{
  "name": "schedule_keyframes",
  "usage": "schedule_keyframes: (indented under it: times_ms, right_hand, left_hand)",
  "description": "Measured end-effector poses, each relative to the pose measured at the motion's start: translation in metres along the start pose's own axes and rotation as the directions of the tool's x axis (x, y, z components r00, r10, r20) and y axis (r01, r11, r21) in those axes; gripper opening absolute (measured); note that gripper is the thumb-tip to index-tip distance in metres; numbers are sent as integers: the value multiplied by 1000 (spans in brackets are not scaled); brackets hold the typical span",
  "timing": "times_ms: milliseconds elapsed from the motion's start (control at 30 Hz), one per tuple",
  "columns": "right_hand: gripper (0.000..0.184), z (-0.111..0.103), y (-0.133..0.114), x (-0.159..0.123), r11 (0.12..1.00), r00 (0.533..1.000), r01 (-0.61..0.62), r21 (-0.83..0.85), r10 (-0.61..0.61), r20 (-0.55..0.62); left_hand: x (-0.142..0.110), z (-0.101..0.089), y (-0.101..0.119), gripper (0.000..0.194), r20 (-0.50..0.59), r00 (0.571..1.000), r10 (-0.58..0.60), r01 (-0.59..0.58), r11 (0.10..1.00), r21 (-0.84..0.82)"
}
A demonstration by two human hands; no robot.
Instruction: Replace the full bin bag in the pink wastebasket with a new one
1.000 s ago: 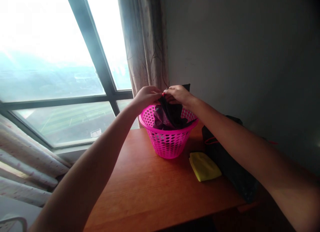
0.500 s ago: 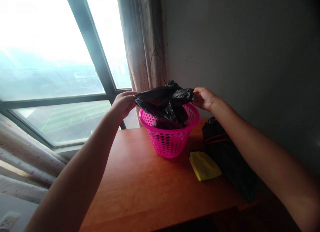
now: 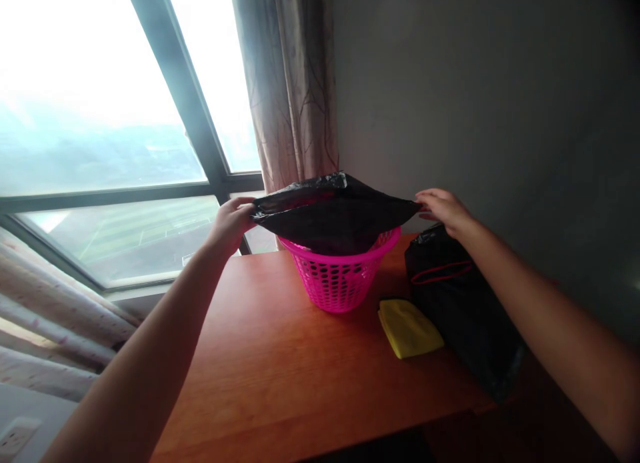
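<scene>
A pink perforated basket (image 3: 335,280) stands on the wooden table (image 3: 280,376) near the wall. A black plastic bag (image 3: 333,213) is stretched wide over the basket's mouth, its lower part hanging inside. My left hand (image 3: 231,222) pinches the bag's left edge, fingers closed on it. My right hand (image 3: 443,208) grips the bag's right edge, out past the basket's rim.
A folded yellow cloth (image 3: 409,328) lies on the table right of the basket. A black bag with a red cord (image 3: 463,303) rests against the wall. A curtain (image 3: 293,96) hangs behind the basket, and a large window (image 3: 100,136) fills the left.
My hands have moved apart from the middle above the basket, pulling the bunched black bag open and wide across the basket's top.
</scene>
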State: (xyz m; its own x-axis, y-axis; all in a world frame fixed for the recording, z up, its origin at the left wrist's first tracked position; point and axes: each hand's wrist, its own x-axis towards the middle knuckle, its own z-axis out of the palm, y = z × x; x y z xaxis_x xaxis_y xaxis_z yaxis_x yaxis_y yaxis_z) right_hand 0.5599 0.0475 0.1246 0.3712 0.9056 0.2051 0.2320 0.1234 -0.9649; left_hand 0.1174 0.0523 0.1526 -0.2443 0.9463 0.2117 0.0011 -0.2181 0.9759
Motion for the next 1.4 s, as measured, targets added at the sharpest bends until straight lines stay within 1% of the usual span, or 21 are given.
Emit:
schedule_keyframes:
  times_ms: [33,67,100,133,167,200,233,267,333,367,433,467,533,633,733,833,967,1100,1233,1300,1400]
  right_hand:
    - [6,0,-5,-1,984,986,150,-99,-156,-55]
    - [10,0,-12,-3,940,950,288,-184,-305,-68]
    - [13,1,-21,-7,886,907,400,-235,-419,-35]
    - [16,3,-30,-13,834,866,490,-255,-499,35]
    - [19,7,-41,-20,791,829,559,-248,-543,135]
    - [21,11,-51,-28,760,792,608,-231,-560,244]
    - [22,16,-60,-36,731,750,648,-213,-565,343]
    - [24,21,-68,-43,706,707,680,-197,-562,428]
    - [28,30,-79,-53,662,631,728,-179,-545,552]
    - [30,33,-82,-56,641,603,746,-181,-535,591]
    - [29,36,-81,-58,597,572,775,-207,-522,633]
    - [26,35,-79,-58,574,566,786,-228,-523,637]
    - [16,31,-72,-59,525,558,809,-265,-545,626]
    - [9,22,-58,-64,445,515,852,-274,-623,589]
    - [12,14,-46,-72,374,466,884,-279,-684,561]
    - [16,8,-37,-79,315,447,893,-323,-706,549]
    - [19,4,-32,-84,239,423,895,-378,-725,544]
    - [21,3,-31,-85,198,410,896,-398,-713,568]
    - [19,1,-30,-86,171,395,900,-401,-709,584]
    - [18,0,-28,-88,156,380,905,-397,-717,584]
    - [16,-2,-18,-97,143,345,917,-372,-752,561]
  left_hand:
    - [-1,0,6,20,-16,995,96,-94,991,94]
    - [-3,0,12,19,-30,974,224,-212,951,224]
    - [-5,0,20,19,-20,931,365,-332,867,370]
    - [-9,0,28,21,19,870,492,-436,750,497]
    - [-13,1,35,24,85,810,581,-515,632,579]
    - [-18,2,43,27,174,767,618,-578,546,607]
    - [-24,4,50,29,280,735,618,-637,485,599]
    - [-30,7,56,31,396,706,588,-690,443,572]
    - [-41,12,63,32,600,653,463,-758,400,516]
    - [-45,13,65,31,671,628,393,-775,387,499]
    - [-51,14,64,31,753,590,291,-794,376,477]
    - [-53,13,62,31,771,579,268,-800,373,471]
    - [-55,11,55,25,776,569,273,-809,352,470]
    - [-60,8,42,13,728,584,360,-812,270,517]
    - [-67,7,31,9,691,574,439,-810,178,559]
    - [-73,7,23,7,664,571,483,-801,151,579]
    - [-78,7,18,6,636,574,515,-780,109,616]
    - [-81,7,17,8,645,566,514,-775,64,629]
    - [-83,6,17,8,650,552,523,-785,64,616]
    - [-85,4,14,9,651,533,541,-800,73,595]
    - [-89,-3,3,12,650,481,588,-830,68,553]
